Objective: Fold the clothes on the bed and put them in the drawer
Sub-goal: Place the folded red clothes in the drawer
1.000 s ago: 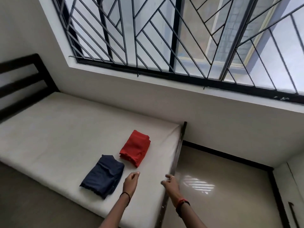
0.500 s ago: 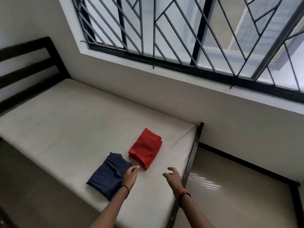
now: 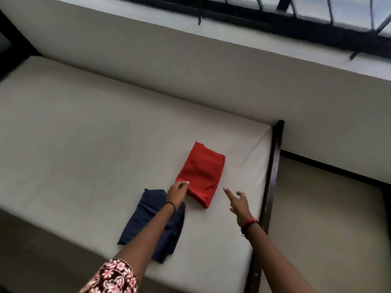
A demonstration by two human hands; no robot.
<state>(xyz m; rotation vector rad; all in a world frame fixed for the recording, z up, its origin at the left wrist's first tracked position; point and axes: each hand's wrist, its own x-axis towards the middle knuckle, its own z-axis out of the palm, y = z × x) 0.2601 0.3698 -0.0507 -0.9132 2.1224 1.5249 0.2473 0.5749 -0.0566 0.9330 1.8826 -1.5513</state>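
Just beside left hand (image 3: 177, 192), folded red garment (image 3: 201, 176)

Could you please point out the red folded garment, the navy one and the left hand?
red folded garment (image 3: 201, 173), head view, top face
navy folded garment (image 3: 147, 210), head view, left part
left hand (image 3: 176, 193), head view, back of hand
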